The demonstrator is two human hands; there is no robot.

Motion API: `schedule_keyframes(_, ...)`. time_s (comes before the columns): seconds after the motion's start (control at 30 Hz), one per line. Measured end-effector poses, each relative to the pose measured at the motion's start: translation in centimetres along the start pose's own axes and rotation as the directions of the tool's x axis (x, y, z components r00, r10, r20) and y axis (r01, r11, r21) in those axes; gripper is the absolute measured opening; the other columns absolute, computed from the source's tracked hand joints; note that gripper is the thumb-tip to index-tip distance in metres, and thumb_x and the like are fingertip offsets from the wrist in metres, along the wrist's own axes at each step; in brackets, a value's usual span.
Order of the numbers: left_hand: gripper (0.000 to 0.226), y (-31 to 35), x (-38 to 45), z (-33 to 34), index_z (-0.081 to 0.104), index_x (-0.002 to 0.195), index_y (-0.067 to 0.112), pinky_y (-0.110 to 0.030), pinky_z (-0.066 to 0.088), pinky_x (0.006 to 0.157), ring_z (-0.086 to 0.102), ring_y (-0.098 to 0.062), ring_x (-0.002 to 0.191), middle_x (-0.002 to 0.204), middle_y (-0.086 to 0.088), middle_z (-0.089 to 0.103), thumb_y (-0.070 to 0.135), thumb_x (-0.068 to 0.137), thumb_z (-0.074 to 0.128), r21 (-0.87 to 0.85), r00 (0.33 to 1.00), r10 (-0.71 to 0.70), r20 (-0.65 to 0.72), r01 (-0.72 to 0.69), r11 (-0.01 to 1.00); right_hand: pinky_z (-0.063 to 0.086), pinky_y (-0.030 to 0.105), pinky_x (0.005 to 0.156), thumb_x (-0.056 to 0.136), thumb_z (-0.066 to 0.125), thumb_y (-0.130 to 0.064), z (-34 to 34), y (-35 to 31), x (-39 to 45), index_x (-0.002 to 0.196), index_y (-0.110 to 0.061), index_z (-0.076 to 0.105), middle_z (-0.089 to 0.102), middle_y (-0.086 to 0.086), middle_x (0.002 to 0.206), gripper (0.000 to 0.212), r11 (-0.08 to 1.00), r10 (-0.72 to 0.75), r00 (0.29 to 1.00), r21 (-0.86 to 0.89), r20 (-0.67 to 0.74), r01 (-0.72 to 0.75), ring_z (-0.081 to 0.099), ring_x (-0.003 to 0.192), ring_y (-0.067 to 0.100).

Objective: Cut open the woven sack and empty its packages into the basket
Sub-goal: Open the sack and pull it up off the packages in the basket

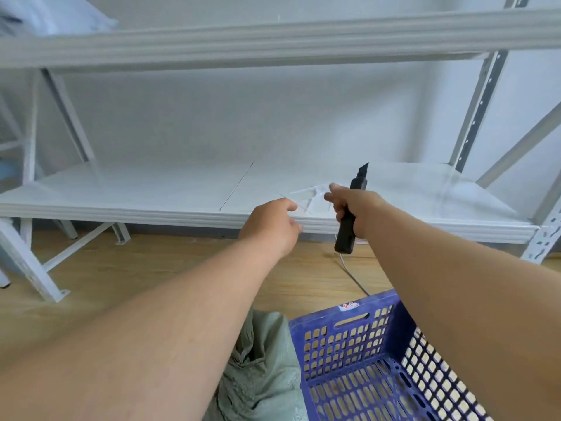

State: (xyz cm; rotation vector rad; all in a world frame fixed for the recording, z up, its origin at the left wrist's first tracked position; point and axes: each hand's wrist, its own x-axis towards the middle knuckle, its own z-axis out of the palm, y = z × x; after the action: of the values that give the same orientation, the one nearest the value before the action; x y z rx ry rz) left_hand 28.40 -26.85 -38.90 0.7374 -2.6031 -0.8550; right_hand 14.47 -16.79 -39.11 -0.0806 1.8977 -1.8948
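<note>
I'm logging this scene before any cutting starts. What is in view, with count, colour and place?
Sack: one, pale green, on the floor left of the basket.
Basket: one, blue, bottom right.
Knife: one, black, blade up, in the right hand.
Strips: a few, white, thin, on the shelf edge by the hands.
Shelf: one, white, across the middle.
Cable: one, white, on the floor.
Floor: wood.
Left hand: reaches toward the strips.
Right hand: grips the knife.

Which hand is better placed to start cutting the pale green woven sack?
Right. The right hand already grips the black utility knife, blade out and pointing up. The left hand holds no tool, so it probably suits steadying the pale green woven sack beside the blue plastic basket.
</note>
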Motion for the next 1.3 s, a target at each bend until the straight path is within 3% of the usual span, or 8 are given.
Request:
schedule_keyframes(0.17,0.036,-0.7,-0.8,0.6,0.057,0.127,0.028,-0.024,0.045,0.089,0.061,-0.013,0.104,0.107,0.012,0.068,0.027,0.092,0.06,-0.087,0.998,-0.049,0.041,0.052,0.995,0.042,0.03,0.057,0.085,0.068,-0.029,0.0,3.2,1.7,0.085,-0.007,0.059,0.067,0.005,0.071,0.024,0.985,0.083,0.995,-0.148,-0.047,-0.089,0.047,0.05,0.016)
schedule_keyframes(0.3,0.043,-0.9,-1.9,2.2,0.054,0.13,0.024,-0.036,0.051,0.095,0.063,-0.017,0.104,0.116,0.005,0.066,0.034,0.089,0.064,-0.208,0.977,-0.074,0.201,0.116,0.971,0.044,0.028,0.051,0.094,0.049,-0.048,-0.2,5.3,1.0,0.093,-0.007,0.052,0.068,0.012,0.087,0.042,0.957,0.257,0.966,0.135,0.026,-0.258,0.049,0.054,0.018)
schedule_keyframes(0.4,0.063,-0.3,-3.0,3.9,0.046,0.137,0.022,-0.038,0.057,0.086,0.066,-0.018,0.099,0.12,-0.001,0.063,0.043,0.083,0.07,-0.228,0.932,-0.105,0.348,0.193,0.954,0.044,0.034,0.058,0.101,0.041,-0.029,-0.5,5.9,0.7,0.091,-0.006,0.051,0.059,0.012,0.082,0.028,0.909,0.262,0.962,0.317,0.072,-0.271,0.05,0.063,0.022)
schedule_keyframes(0.47,0.044,0.2,-3.7,4.9,0.054,0.123,0.02,-0.036,0.059,0.077,0.068,-0.021,0.097,0.112,-0.008,0.068,0.034,0.085,0.07,-0.262,0.908,-0.106,0.405,0.227,0.938,0.044,0.036,0.068,0.102,0.044,-0.024,-0.8,6.0,0.3,0.089,-0.006,0.052,0.054,0.008,0.081,0.024,0.906,0.224,0.97,0.347,0.096,-0.243,0.051,0.068,0.021)
schedule_keyframes(0.53,0.009,0.7,-3.9,5.7,0.059,0.093,0.018,-0.039,0.06,0.077,0.071,-0.026,0.093,0.104,-0.015,0.071,0.018,0.089,0.067,-0.343,0.921,-0.112,0.373,0.249,0.906,0.046,0.035,0.072,0.101,0.049,-0.024,-0.9,5.7,-0.4,0.09,-0.006,0.052,0.053,0.006,0.081,0.021,0.903,0.178,0.976,0.374,0.122,-0.212,0.053,0.072,0.02)
schedule_keyframes(0.6,0.016,1.0,-3.9,6.2,0.058,0.08,0.02,-0.041,0.06,0.078,0.073,-0.03,0.085,0.101,-0.017,0.071,0.008,0.09,0.062,-0.437,0.933,-0.144,0.329,0.286,0.853,0.049,0.036,0.073,0.1,0.049,-0.028,-0.9,5.5,-1.0,0.095,-0.007,0.054,0.058,0.007,0.085,0.022,0.926,0.133,0.981,0.336,0.14,-0.173,0.056,0.076,0.021)
schedule_keyframes(0.77,0.007,1.9,-3.4,6.6,0.067,0.09,0.018,-0.041,0.06,0.078,0.074,-0.031,0.077,0.092,-0.013,0.074,0.011,0.089,0.066,-0.567,0.947,-0.158,0.278,0.295,0.769,0.044,0.033,0.061,0.103,0.035,-0.039,-0.8,6.2,-2.1,0.096,-0.014,0.058,0.066,0.002,0.083,0.035,0.959,0.14,0.969,0.216,0.204,-0.184,0.062,0.071,0.02)
schedule_keyframes(1.3,0.012,2.9,-3.4,7.2,0.064,0.091,0.013,-0.028,0.061,0.068,0.07,-0.024,0.065,0.082,-0.009,0.069,0.001,0.088,0.065,-0.635,0.936,-0.205,0.285,0.345,0.692,0.045,0.037,0.065,0.093,0.026,0.002,-2.2,5.5,-3.1,0.093,-0.005,0.045,0.052,0.009,0.08,0.02,0.924,0.056,0.949,0.344,0.309,-0.167,0.052,0.072,0.025)
